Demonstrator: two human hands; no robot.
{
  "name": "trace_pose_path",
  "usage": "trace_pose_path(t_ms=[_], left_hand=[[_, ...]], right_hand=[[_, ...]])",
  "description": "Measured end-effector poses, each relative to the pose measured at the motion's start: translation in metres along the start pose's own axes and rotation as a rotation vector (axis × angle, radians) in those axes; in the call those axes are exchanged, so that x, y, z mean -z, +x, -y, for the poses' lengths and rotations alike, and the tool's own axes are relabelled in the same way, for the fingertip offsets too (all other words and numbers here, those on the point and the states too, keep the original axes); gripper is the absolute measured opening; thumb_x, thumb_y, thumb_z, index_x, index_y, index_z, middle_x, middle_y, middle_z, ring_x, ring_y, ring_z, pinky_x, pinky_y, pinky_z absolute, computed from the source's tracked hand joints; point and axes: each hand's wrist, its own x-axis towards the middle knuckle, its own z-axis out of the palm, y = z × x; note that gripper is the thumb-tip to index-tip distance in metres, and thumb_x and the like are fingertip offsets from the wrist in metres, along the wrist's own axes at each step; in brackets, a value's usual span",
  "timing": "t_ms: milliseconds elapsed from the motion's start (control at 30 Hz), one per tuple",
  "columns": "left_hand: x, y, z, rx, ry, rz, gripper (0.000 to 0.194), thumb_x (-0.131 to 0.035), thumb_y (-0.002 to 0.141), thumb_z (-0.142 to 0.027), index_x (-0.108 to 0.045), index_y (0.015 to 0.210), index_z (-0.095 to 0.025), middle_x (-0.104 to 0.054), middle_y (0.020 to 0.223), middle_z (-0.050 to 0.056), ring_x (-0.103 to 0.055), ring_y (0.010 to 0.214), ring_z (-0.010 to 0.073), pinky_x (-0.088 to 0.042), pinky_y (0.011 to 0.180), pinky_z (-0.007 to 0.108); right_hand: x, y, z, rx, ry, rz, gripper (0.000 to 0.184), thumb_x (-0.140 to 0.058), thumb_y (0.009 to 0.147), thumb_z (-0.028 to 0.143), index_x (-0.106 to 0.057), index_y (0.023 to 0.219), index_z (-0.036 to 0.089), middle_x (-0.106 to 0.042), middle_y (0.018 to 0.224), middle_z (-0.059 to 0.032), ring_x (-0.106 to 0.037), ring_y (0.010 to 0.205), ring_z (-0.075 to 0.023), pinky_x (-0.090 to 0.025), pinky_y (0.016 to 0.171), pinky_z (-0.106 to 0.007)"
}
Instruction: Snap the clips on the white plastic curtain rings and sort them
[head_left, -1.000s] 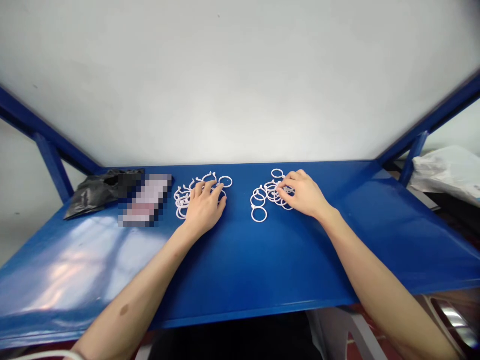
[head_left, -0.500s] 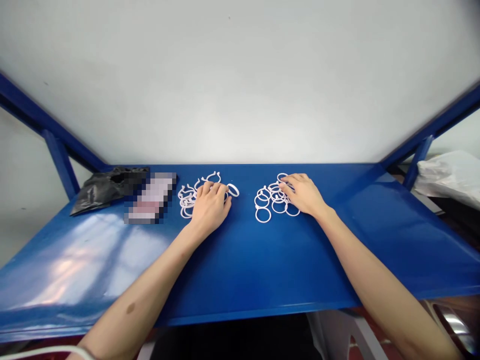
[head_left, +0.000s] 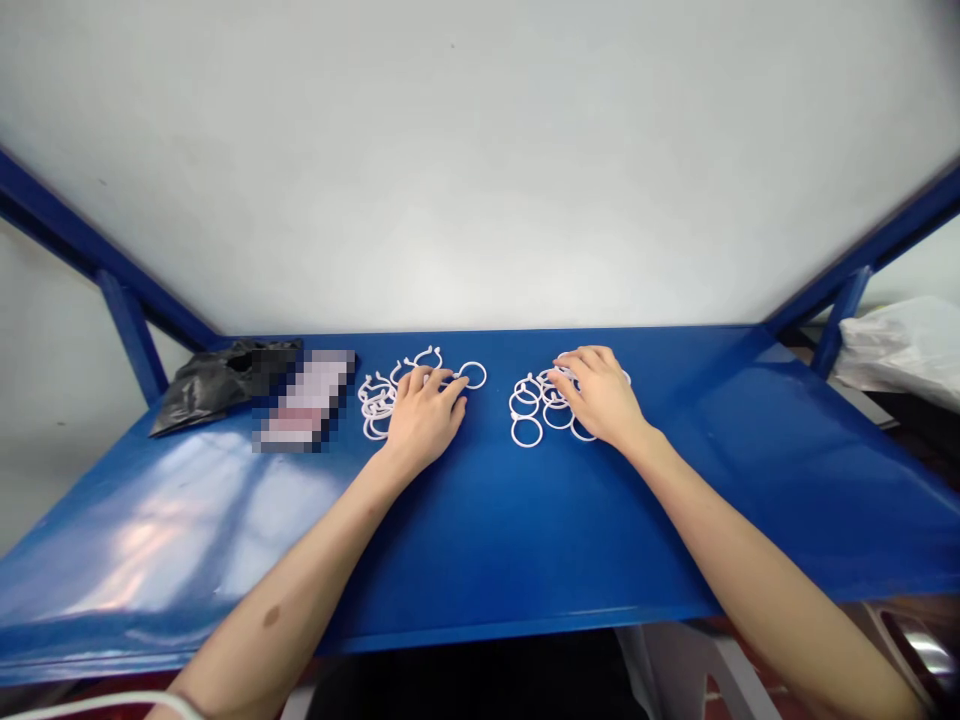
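Observation:
My left hand (head_left: 422,415) lies palm down with its fingers spread over part of a pile of white plastic rings (head_left: 377,408). The rings that show there have a gap with small knobbed ends, like opened shower curtain rings. One closed white ring (head_left: 484,377) lies flat at the index fingertip. On the other side, my right hand (head_left: 600,395) rests palm down, fingers extended, over a second pile of closed white rings (head_left: 527,446). Its palm and fingers cover part of that pile. What lies under either hand is hidden.
Both piles are on a blue table (head_left: 495,540) with a pale wall (head_left: 480,180) behind it. At the left are a black plastic bag (head_left: 202,385) and a blurred-out flat object (head_left: 307,400). A clear plastic bag (head_left: 904,350) sits beyond the right frame post.
The ring by my left index finger was tilted up and now lies flat. My right hand has shifted slightly left over its pile, and a ring edge now shows on its right.

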Motion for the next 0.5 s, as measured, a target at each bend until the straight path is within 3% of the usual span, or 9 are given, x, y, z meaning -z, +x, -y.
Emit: trace_pose_path(t_ms=[167, 367, 433, 500], left_hand=[[0.004, 0.002, 0.000, -0.104, -0.035, -0.074, 0.019, -0.058, 0.096, -0.018, -0.076, 0.098, -0.024, -0.072, 0.117, 0.010, -0.054, 0.117, 0.0324, -0.043, 0.102, 0.054], [0.021, 0.000, -0.011, -0.321, -0.114, -0.191, 0.027, -0.053, 0.097, -0.011, -0.073, 0.104, -0.028, -0.066, 0.132, 0.006, -0.053, 0.121, 0.0256, -0.046, 0.104, 0.046], [0.028, 0.000, -0.016, -0.366, -0.149, -0.208, 0.028, -0.052, 0.098, -0.010, -0.072, 0.104, -0.029, -0.067, 0.132, 0.005, -0.055, 0.119, 0.0241, -0.046, 0.104, 0.045], [0.033, -0.001, -0.019, -0.373, -0.193, -0.216, 0.029, -0.052, 0.098, -0.010, -0.072, 0.102, -0.030, -0.068, 0.130, 0.004, -0.057, 0.117, 0.0231, -0.047, 0.104, 0.043]], right_hand=[[-0.002, -0.004, 0.028, 0.126, 0.063, 0.029, 0.031, -0.053, 0.102, 0.039, -0.072, 0.118, 0.021, -0.070, 0.118, -0.0115, -0.054, 0.120, -0.0316, -0.050, 0.103, -0.052], [-0.003, -0.011, 0.049, 0.196, 0.279, 0.022, 0.041, -0.051, 0.104, 0.038, -0.054, 0.142, 0.023, -0.063, 0.134, -0.0126, -0.059, 0.123, -0.0282, -0.050, 0.105, -0.054], [-0.004, -0.014, 0.052, 0.160, 0.407, 0.013, 0.039, -0.051, 0.104, 0.036, -0.053, 0.141, 0.024, -0.067, 0.126, -0.0111, -0.065, 0.111, -0.0248, -0.055, 0.097, -0.049], [-0.005, -0.016, 0.054, 0.100, 0.540, 0.008, 0.031, -0.053, 0.103, 0.034, -0.059, 0.132, 0.024, -0.072, 0.106, -0.0066, -0.069, 0.086, -0.0190, -0.059, 0.080, -0.038]])
